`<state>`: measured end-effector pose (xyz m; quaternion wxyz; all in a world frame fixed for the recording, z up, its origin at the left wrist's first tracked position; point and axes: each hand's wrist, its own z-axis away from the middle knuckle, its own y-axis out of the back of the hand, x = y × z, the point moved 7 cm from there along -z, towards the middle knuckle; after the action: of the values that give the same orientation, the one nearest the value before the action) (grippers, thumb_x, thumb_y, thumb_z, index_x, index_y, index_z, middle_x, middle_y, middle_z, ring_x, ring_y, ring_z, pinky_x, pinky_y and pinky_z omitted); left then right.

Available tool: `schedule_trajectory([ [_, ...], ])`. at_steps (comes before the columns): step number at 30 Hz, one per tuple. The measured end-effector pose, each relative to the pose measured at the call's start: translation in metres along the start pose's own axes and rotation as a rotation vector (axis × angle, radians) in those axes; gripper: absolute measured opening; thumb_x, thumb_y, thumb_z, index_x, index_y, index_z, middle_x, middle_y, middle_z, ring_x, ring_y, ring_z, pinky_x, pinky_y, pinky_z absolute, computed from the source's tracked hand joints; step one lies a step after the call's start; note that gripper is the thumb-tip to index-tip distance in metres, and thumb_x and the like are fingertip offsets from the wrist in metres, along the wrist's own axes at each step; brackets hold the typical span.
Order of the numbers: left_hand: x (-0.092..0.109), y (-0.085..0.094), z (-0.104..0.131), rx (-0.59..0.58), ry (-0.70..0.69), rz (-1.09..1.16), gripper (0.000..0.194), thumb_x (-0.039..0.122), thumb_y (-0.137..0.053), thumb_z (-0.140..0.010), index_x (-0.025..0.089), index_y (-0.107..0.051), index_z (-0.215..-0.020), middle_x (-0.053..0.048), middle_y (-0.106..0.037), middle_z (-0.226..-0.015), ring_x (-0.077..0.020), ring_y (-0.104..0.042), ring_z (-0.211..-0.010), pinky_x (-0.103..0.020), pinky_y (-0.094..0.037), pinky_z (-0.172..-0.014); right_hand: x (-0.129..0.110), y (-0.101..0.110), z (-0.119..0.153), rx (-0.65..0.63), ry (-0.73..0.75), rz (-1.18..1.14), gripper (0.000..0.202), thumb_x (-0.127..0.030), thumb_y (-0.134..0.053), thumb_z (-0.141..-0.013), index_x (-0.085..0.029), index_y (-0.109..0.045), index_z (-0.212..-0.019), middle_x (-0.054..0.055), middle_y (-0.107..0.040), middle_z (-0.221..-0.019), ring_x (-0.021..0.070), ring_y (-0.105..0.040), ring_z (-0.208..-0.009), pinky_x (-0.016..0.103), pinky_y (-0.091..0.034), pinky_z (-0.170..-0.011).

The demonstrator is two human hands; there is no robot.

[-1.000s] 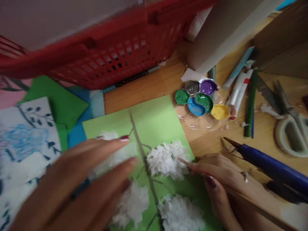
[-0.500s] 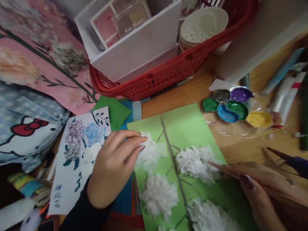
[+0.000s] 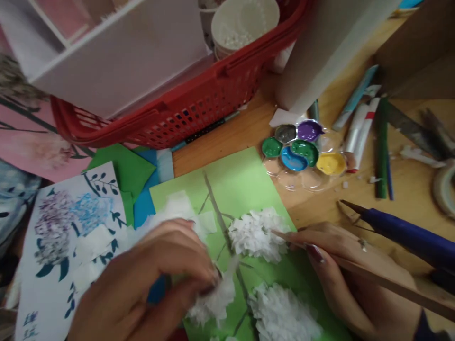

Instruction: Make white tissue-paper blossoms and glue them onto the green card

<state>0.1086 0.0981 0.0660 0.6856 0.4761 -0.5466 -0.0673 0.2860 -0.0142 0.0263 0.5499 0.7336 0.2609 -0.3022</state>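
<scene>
My left hand [image 3: 156, 274], smeared by motion, pinches a piece of white tissue paper [image 3: 232, 266] over the green sheet [image 3: 241, 168]. My right hand [image 3: 341, 274] holds a thin wooden stick [image 3: 377, 272], its pointed tip at the white tissue-paper flower [image 3: 259, 232] right of the painted grey stem [image 3: 215, 196]. Below lies another fluffy white flower [image 3: 280, 315]. A third flower is partly hidden behind my left hand. Loose white tissue squares [image 3: 177, 203] rest at the sheet's upper left.
A paint palette [image 3: 294, 157] sits beyond the sheet, near markers [image 3: 359, 132] and a dark blue tool with a pointed tip [image 3: 401, 232]. A red basket [image 3: 159, 121] stands at the back. At left lies a white paper with painted flowers [image 3: 50, 293]; a tape roll [image 3: 444, 189] is at right.
My left hand has moved from the loose tissue toward the stem, with a piece of tissue now in its fingers. The right hand keeps the stick at the same flower. The view has shifted right.
</scene>
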Motion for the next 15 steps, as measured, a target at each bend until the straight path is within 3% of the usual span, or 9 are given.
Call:
schedule_trajectory([
  [2,0.013,-0.018,-0.008,-0.102,0.001,0.182,0.013,0.025,-0.048,-0.087,0.025,-0.056,-0.077,0.0,-0.061,-0.061,-0.0148,-0.061,-0.067,-0.033,-0.054,-0.071,-0.001,-0.002,0.001,0.012,-0.015,-0.011,0.023,-0.009,-0.047,-0.083,-0.018,-0.06,-0.098,0.005,-0.065,-0.076,0.0144,-0.061,-0.065,0.025,-0.049,-0.056],
  [5,0.023,-0.047,-0.025,-0.216,0.042,0.197,0.016,0.022,-0.048,-0.088,0.022,-0.059,-0.075,-0.001,-0.063,-0.064,-0.0126,-0.059,-0.065,-0.026,-0.051,-0.061,-0.001,-0.003,0.002,0.043,-0.023,-0.021,0.022,-0.011,-0.046,-0.083,-0.017,-0.061,-0.098,0.005,-0.064,-0.075,0.0141,-0.06,-0.065,0.025,-0.048,-0.056],
  [9,0.024,-0.065,-0.042,-0.146,0.013,0.055,0.015,0.018,-0.047,-0.087,0.018,-0.06,-0.078,0.0,-0.064,-0.071,-0.0114,-0.058,-0.069,-0.025,-0.048,-0.064,0.002,0.001,0.005,0.05,-0.052,-0.047,0.024,-0.013,-0.045,-0.084,-0.019,-0.061,-0.1,0.003,-0.063,-0.072,0.013,-0.06,-0.063,0.024,-0.048,-0.055],
  [15,0.014,-0.07,-0.044,-0.133,0.063,0.025,0.016,0.019,-0.046,-0.087,0.018,-0.061,-0.082,-0.001,-0.063,-0.075,-0.0113,-0.058,-0.07,-0.024,-0.047,-0.063,-0.004,0.008,0.012,0.044,-0.008,-0.287,0.022,-0.02,-0.041,-0.088,-0.019,-0.056,-0.105,0.005,-0.064,-0.075,0.0166,-0.062,-0.068,0.03,-0.052,-0.062],
])
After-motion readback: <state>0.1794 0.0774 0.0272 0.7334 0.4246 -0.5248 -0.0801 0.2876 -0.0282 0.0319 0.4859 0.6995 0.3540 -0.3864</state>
